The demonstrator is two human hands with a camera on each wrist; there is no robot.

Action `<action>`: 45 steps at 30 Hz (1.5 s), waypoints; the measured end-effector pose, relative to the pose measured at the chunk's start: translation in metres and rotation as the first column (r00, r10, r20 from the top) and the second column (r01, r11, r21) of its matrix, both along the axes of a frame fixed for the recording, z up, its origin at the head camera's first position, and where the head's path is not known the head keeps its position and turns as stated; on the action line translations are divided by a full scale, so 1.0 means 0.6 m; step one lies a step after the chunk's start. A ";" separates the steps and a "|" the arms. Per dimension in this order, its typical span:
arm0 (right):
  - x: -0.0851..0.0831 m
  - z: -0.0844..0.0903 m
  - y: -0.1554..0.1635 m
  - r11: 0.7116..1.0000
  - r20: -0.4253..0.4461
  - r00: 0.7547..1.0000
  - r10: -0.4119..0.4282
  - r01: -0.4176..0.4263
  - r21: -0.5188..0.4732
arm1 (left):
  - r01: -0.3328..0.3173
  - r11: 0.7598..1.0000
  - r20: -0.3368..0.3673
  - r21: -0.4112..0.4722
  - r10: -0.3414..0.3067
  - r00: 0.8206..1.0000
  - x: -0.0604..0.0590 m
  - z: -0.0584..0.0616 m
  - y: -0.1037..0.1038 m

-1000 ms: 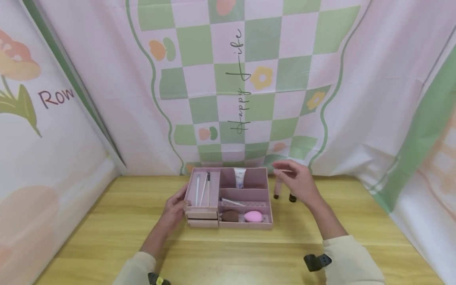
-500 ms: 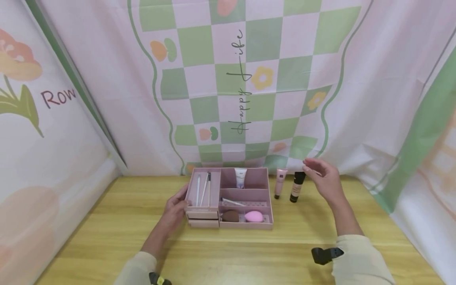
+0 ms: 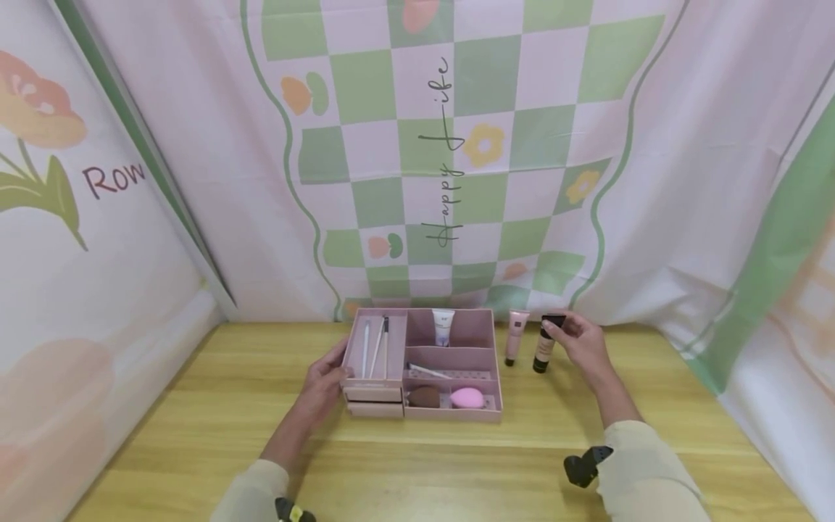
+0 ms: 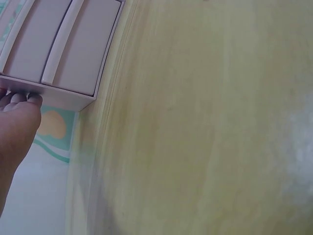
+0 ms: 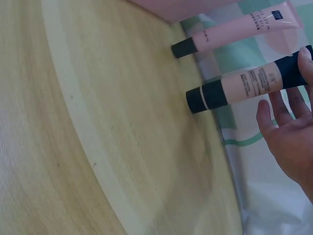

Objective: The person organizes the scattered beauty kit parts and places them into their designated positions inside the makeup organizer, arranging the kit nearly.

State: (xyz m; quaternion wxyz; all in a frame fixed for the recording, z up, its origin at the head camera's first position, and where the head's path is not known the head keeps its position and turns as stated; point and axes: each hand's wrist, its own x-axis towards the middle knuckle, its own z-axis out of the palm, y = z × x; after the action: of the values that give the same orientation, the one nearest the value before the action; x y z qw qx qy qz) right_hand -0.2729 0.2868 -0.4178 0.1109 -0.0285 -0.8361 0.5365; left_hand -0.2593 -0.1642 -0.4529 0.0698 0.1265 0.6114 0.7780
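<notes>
A pink organizer box [image 3: 450, 357] stands mid-table. My left hand [image 3: 328, 378] rests against its left side above the two small drawers [image 3: 374, 402]; in the left wrist view its straight fingertips [image 4: 19, 99] press on the box's side wall [image 4: 58, 95]. Right of the box two tubes stand on their dark caps: a pink tube [image 3: 515, 338] [image 5: 234, 32] and a beige tube with a black top [image 3: 544, 346] [image 5: 244, 84]. My right hand [image 3: 574, 337] is at the beige tube's top. One fingertip [image 5: 306, 54] touches the black end, while the other fingers stay loose and apart from it.
The box holds thin brushes [image 3: 375, 339], a white tube [image 3: 443, 328], a brown sponge [image 3: 424, 396] and a pink sponge [image 3: 467, 397]. The wooden table [image 3: 196, 435] is walled by a checked cloth backdrop [image 3: 457, 181] close behind the tubes, with cloth on both sides.
My right hand swung right from above the pink tube, then dropped and came back left onto the beige tube's top. The left hand stayed on the box.
</notes>
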 end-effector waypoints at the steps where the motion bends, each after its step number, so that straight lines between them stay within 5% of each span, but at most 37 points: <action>1: -0.001 -0.002 0.000 1.000 -0.009 1.000 0.002 -0.002 -0.011 | 0.001 1.000 -0.001 0.000 -0.001 1.000 0.000 0.000 0.000; 8: -0.003 -0.007 -0.001 0.990 -0.071 0.997 0.033 -0.043 -0.131 | -0.001 1.000 -0.002 0.017 0.001 1.000 0.001 0.002 0.000; 21: -0.004 -0.007 -0.010 0.989 -0.154 0.987 -0.034 0.012 -0.146 | -0.016 1.000 0.002 0.003 0.016 1.000 0.002 0.003 0.002; 36: 0.017 0.108 -0.031 0.987 -0.338 0.941 -0.014 -0.041 -0.154 | 0.008 1.000 0.010 0.011 -0.008 1.000 0.003 0.004 -0.001; 45: 0.023 0.158 -0.094 0.944 -0.432 0.898 0.091 -0.215 -0.249 | 0.025 1.000 -0.010 0.007 -0.025 1.000 0.000 0.001 -0.003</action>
State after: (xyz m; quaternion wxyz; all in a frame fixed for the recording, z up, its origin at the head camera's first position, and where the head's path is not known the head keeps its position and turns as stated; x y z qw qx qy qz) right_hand -0.2589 0.2302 -0.3232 0.2371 0.1364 -0.7051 0.6542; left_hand -0.2591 -0.1659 -0.4521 0.0761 0.1381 0.6074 0.7786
